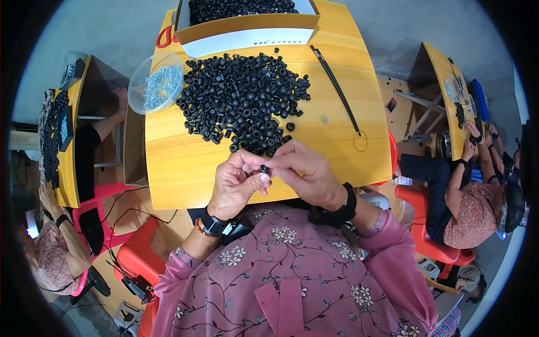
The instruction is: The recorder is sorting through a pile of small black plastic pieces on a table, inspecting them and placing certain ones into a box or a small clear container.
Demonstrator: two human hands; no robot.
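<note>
The yellow wooden counter (174,163) is the biggest thing here, and on its far side sits a white and brown cardboard box (247,39) with lots of little black parts inside. In front of the box is a wide, loose pile of small, round black parts (247,101). The right hand (306,174) and the left hand (233,185) meet just past the near edge of the pile. To the left of the pile is a round, clear plastic tub (135,92) with tiny pale blue beads (163,84) in it, and to the right lies a thin black rod (337,90). The smallest thing to watch is one little black part with a stubby shape (264,169), up between the two hands. The left fingers pinch it. The tips of the right fingers come close together at its top, but I can't tell if they grip anything. I think the step in hand is close work on this one part, and the next move seems to call for a steady left pinch and a light right touch. Its long way seems to run up and down, with one end toward the pile, but it is too small to be sure.
</note>
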